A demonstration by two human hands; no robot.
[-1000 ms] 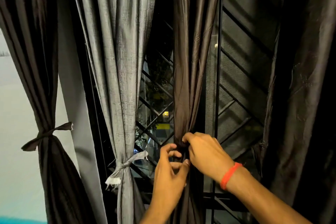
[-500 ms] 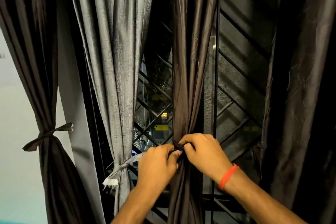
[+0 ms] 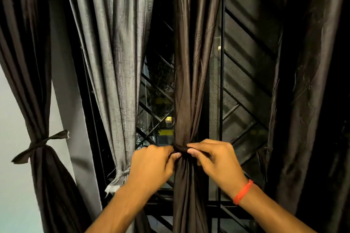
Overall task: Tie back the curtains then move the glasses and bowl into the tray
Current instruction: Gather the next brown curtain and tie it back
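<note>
Left hand [image 3: 151,164] and right hand [image 3: 214,161] pinch the dark curtain's [image 3: 191,81] tie [image 3: 180,150] between them.

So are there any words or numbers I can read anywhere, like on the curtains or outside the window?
None can be read.
The brown curtain, grey curtain and red wristband carry no writing.
Outside the window, a yellow strip could be a sign, but it is too small and blurred to read.
</note>
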